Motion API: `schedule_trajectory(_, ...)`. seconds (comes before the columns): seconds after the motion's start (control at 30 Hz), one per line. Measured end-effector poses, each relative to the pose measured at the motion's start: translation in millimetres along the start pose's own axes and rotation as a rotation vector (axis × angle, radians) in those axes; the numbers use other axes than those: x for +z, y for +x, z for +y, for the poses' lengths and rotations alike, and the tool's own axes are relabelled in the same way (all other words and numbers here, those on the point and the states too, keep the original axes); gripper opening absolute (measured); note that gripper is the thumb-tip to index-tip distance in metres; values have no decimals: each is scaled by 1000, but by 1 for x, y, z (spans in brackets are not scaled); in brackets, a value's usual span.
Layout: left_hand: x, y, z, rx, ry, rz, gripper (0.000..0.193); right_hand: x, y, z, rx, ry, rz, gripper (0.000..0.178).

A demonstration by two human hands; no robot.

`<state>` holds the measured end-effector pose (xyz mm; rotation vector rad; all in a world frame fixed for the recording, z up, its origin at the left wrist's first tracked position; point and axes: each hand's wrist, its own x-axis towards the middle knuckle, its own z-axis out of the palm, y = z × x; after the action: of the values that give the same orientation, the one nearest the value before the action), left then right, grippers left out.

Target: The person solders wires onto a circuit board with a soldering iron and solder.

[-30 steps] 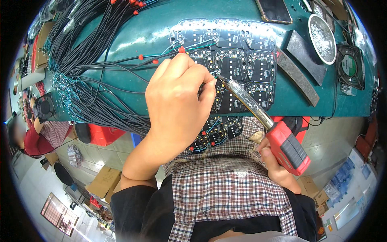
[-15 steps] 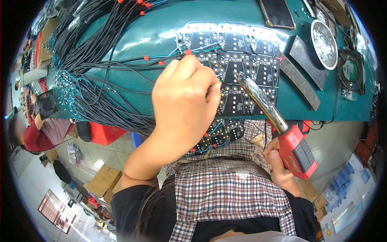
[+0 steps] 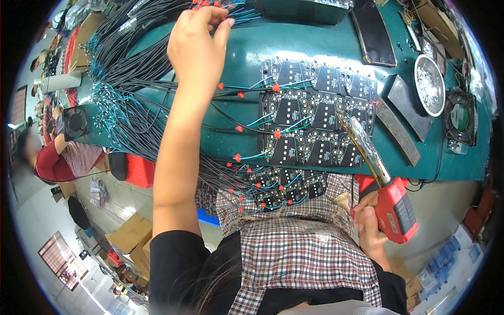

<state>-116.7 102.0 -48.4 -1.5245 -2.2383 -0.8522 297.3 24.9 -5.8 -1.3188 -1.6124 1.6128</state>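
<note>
My left hand point(image 3: 199, 44) is at the far end of a bundle of black cables point(image 3: 139, 34). Its thumb and index finger close on a cable end by the red pieces point(image 3: 231, 7) and blue wires. In my right hand point(image 3: 370, 223) is a red-and-black soldering gun point(image 3: 395, 212), its metal barrel pointing up and left over the panel of black circuit boards point(image 3: 325, 115). Several cables with red pieces and blue-green wires reach the panel's left side. More boards with wires point(image 3: 289, 184) hang at the table's near edge, over my checked apron.
A stack of dark boards point(image 3: 304, 11) stands at the back. To the right are a phone point(image 3: 374, 34), two dark bars point(image 3: 397, 132), a metal bowl of shiny bits point(image 3: 429, 85) and a fan point(image 3: 461, 118). Another person point(image 3: 47, 163) sits at the left.
My left hand has left the boards and moved up and left to the cable ends. Wired connections on the panel are now uncovered. My right hand still holds the soldering gun over the panel.
</note>
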Motion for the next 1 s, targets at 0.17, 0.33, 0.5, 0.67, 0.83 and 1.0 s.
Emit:
schedule_trajectory(0.17,25,14,-25,134,80,83,13,-1,-2,2,-15,24,-11,13)
schedule_trajectory(0.33,6,5,-9,-80,-306,14,14,-6,-1,-5,-14,19,-21,12)
schedule_trajectory(0.5,-74,-34,69,-87,-444,-308,6,-11,-4,-1,27,-81,-56,16)
schedule_trajectory(0.67,-103,-90,104,-177,-606,-568,9,-26,-6,-4,86,-223,-197,11)
schedule_trajectory(0.83,-84,-116,113,-186,-540,-480,11,-30,-15,3,8,-374,-254,14)
schedule_trajectory(1.0,-81,-122,110,-155,-491,-458,14,-26,-18,11,-179,-361,-237,20)
